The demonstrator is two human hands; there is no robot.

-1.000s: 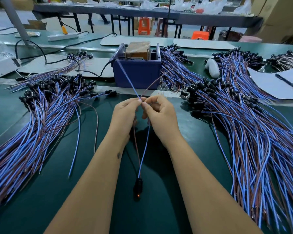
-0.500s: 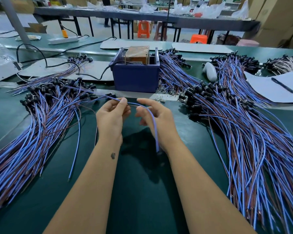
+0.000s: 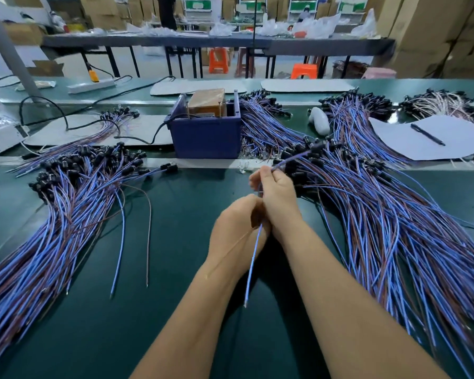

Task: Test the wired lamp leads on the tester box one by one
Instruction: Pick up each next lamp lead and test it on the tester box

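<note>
The lamp lead point(image 3: 253, 258) runs through both my hands above the green bench point(image 3: 175, 310): its blue wire hangs down from my left hand point(image 3: 238, 228) with the bare tip free over the bench, a thin brown wire trails across my left wrist, and the upper part climbs to the right toward a black lamp head that is blurred against the heap. My right hand point(image 3: 278, 195) pinches the lead between thumb and fingers point(image 3: 260, 175), just beyond my left hand, whose fingers are curled around the wires; the two hands touch. Beside my right hand lies the large right pile of leads point(image 3: 394, 214), fanning toward me. Across the bench, well apart, is the left pile of leads point(image 3: 52, 214). Behind my hands stands the blue tester box point(image 3: 207, 138) with a brown block in it. Far right, a pen point(image 3: 427, 134) lies on a sheet of paper point(image 3: 411, 143).
</note>
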